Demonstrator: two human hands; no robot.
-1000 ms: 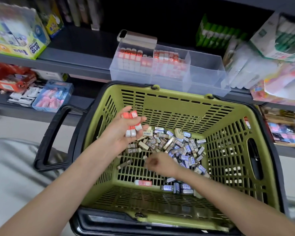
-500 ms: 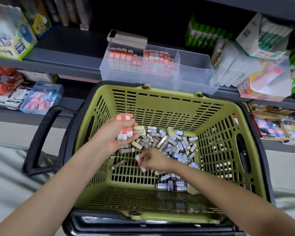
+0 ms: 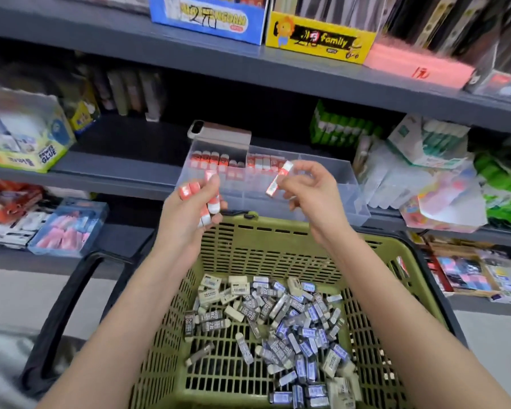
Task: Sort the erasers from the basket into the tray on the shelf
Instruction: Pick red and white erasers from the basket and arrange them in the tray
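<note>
My left hand (image 3: 189, 206) grips a bunch of red-and-white erasers (image 3: 189, 190) just in front of the clear tray (image 3: 345, 190) on the shelf. My right hand (image 3: 310, 187) pinches a single red-and-white eraser (image 3: 278, 180) and holds it tilted over the tray's front wall. Rows of red-and-white erasers (image 3: 216, 160) stand in the tray's left and middle compartments; the right compartment looks bare. Below my arms, the green basket (image 3: 248, 249) holds a heap of grey, blue and cream erasers (image 3: 278, 317).
A box (image 3: 219, 132) lies behind the tray. Green packs (image 3: 337, 126) and bagged goods (image 3: 425, 172) crowd the shelf to the right, and a glue box (image 3: 24, 137) stands at the left. A blue tray (image 3: 68, 225) sits on the lower shelf. The basket's black handle (image 3: 59, 314) sticks out leftward.
Both hands have risen out of the basket toward the tray. My right hand picked a red-and-white eraser off the basket floor and carried it up. The view tilted upward.
</note>
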